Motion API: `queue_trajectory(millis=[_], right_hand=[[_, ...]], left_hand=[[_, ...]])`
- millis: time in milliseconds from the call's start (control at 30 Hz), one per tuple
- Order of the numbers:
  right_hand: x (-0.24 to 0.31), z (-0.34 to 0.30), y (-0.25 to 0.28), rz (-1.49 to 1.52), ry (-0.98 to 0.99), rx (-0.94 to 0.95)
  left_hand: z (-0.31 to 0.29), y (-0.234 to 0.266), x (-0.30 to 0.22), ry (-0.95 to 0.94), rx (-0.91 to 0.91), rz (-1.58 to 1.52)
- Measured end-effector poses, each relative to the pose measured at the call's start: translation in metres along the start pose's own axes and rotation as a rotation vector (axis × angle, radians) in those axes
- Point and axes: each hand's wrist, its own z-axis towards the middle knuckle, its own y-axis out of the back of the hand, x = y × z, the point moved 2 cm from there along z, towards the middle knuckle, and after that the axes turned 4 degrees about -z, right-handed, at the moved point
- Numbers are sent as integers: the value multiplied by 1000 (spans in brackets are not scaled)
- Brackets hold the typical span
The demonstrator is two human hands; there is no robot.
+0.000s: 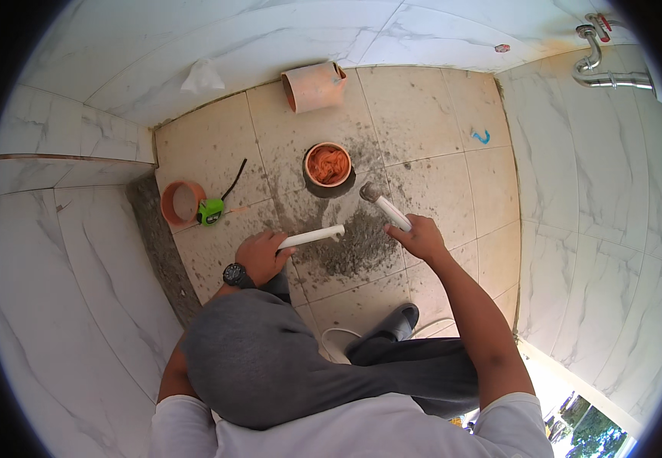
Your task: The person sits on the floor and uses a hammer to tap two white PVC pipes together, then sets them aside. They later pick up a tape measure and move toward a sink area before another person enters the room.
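My left hand [260, 256], with a black watch [235, 274] at its wrist, is closed round a white plastic pipe [314, 237]. The pipe's free end has a small notch or hook and lies over a patch of wet grey mortar [357, 252]. In my right hand [422, 238] is a white tube [393, 213], gripped at its near end and tilted up to the left. A rounded, dirty grey tip [370, 191] caps its far end. Beyond both hands an orange pipe [329, 165] stands upright in the floor, stuffed with crumpled orange material.
A short orange pipe piece [314, 86] lies by the far wall. An orange ring [180, 203] and a green tape measure [210, 211] sit left. A blue hook-shaped piece [481, 137] lies right. Metal plumbing [602, 72] juts from the upper right wall. Marbled walls surround the tiled floor.
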Motion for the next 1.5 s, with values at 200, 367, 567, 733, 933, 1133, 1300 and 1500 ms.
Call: queue_trajectory(millis=[200,367,567,733,933,1133,1300,1500], right_hand=[[-11,43,-15,-263,338,-96],[-14,77,-37,-333,414,-51],[-13,95,-44,-309,450,-68],[-12,103,-41,-353,532,-70],[-10,110,-43,-353,506,-80],[-15,110,-43,-312,537,-87],[-11,111,-38,-403,523,-70],[0,110,-34,-399,542,-47]], left_hand=[[-8,-15,6,-101,103,81],[-13,-31,12,-144,66,135],[-9,-41,10,-349,-202,125],[2,-48,12,-394,-205,109],[3,-48,15,-395,-204,39],[3,-49,17,-384,-195,51],[3,-49,17,-368,-178,54],[4,-49,18,-378,-202,29]])
